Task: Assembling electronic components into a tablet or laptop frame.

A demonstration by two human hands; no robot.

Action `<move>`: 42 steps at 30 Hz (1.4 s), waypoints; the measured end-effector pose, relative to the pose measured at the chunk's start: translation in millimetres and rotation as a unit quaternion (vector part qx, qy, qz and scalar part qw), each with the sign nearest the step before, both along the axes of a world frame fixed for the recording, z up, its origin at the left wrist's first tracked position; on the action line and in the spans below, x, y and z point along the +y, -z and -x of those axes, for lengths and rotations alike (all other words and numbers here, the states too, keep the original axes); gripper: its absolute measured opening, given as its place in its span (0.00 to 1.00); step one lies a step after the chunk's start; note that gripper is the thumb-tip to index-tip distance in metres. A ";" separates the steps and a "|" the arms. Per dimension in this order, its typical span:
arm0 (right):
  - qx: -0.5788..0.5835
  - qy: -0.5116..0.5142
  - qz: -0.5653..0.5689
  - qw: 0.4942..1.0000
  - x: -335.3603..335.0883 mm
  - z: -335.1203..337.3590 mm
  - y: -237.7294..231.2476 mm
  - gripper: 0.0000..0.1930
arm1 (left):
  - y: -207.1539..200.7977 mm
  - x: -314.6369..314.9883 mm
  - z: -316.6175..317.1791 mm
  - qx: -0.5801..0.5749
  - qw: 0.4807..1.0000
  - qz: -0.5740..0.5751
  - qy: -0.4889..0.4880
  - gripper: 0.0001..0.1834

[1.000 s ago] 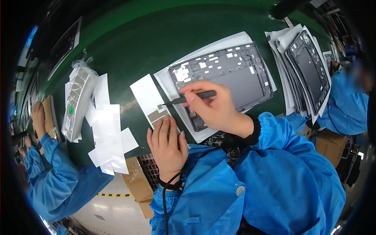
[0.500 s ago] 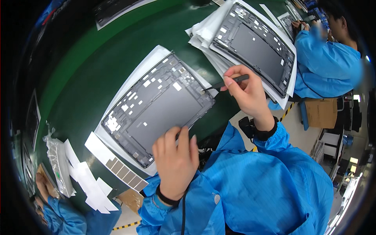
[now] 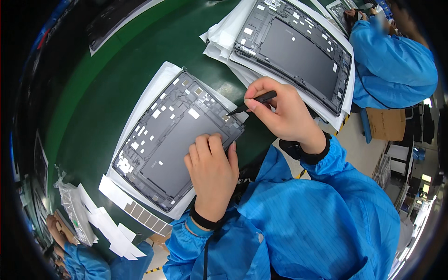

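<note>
A dark grey tablet housing [image 3: 175, 147], dotted with small white pieces, lies on a white sheet [image 3: 141, 109] on the green table. My left hand [image 3: 212, 175] rests on its near edge, fingers spread over the flat dark panel. In my right hand [image 3: 284, 109] is a pair of black tweezers [image 3: 263, 98], pinched between thumb and fingers. Their tip meets the housing's right-hand corner, by a small tan square [image 3: 226, 118]. Whether the tip grips anything is too small to tell.
Similar housings are stacked with white sheets [image 3: 224, 37] at the back right. A white strip with grey-brown squares [image 3: 140, 213] lies near left, beside paper scraps [image 3: 109, 228] and a clear plastic bag [image 3: 74, 212]. Blue-sleeved people work at the right [image 3: 392, 60] and lower left [image 3: 86, 261].
My left hand's fingers have shifted further in over the dark panel. My right hand has brought the tweezers slightly left, toward the tan square. The whole view has shifted a little.
</note>
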State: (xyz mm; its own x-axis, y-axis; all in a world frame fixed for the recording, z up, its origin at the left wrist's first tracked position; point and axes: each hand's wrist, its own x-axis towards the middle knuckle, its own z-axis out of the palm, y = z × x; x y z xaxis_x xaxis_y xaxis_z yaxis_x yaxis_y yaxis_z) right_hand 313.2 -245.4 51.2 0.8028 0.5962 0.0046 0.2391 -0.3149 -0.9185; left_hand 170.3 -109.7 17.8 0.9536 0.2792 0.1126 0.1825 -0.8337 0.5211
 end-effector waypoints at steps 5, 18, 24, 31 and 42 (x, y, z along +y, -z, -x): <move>-0.028 -0.036 0.031 0.998 3.2 -6.3 -5.7 0.07 | 1.9 0.7 0.6 0.002 1.000 -0.004 -0.002 0.15; -0.064 -0.074 0.037 0.994 6.8 -9.7 -11.7 0.06 | 1.9 -1.1 0.8 -0.003 1.000 -0.001 -0.004 0.15; -0.094 -0.055 0.031 0.994 10.7 -2.3 -6.1 0.06 | 0.6 -8.5 -3.8 -0.018 0.999 -0.044 0.004 0.21; -0.112 -0.029 0.025 0.993 13.6 4.7 -4.5 0.06 | 10.6 -20.1 -8.1 -0.028 0.988 -0.148 0.027 0.30; -0.150 0.036 0.001 0.988 11.1 13.3 -6.5 0.06 | 8.5 -21.6 -14.2 0.020 0.980 -0.190 0.062 0.30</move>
State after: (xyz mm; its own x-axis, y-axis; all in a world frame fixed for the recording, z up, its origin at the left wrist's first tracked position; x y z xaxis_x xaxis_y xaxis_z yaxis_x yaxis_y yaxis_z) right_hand 299.9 -234.4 57.7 0.8061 0.5377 0.2471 0.4771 -0.3436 -0.8089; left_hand 184.4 -131.3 9.3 0.9833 0.1068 0.1471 0.0822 -0.9830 0.1641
